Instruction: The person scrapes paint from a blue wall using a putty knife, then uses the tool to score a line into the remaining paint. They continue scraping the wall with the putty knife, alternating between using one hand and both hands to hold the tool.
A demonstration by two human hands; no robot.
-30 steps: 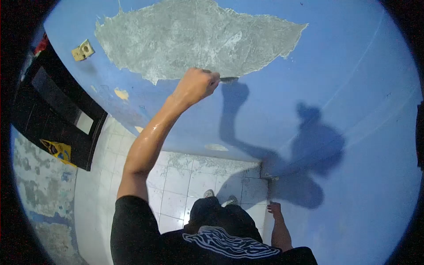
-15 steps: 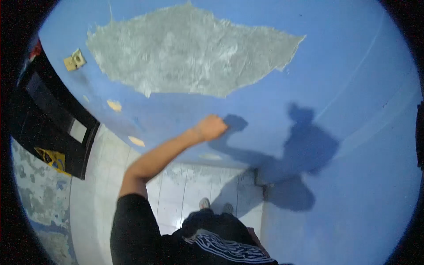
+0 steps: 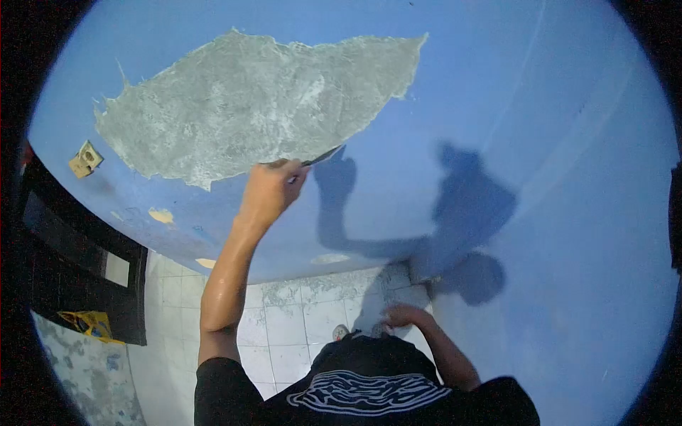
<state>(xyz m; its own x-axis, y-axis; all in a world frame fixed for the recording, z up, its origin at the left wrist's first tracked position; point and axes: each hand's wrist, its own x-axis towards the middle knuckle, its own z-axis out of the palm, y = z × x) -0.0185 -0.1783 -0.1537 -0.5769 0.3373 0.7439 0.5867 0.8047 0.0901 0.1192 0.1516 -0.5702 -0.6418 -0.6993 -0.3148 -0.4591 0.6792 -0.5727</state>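
- Patch on wall
- Socket left of patch
- Door far left, lower than socket
- Bag, probably, at door's lower end
- Tool in left hand, at patch's lower edge

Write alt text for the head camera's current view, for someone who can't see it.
A person's left hand holds a thin dark blade at the lower edge of a large grey patch on a blue wall. The right hand hangs low, above a tiled floor.

L hand w/ blade
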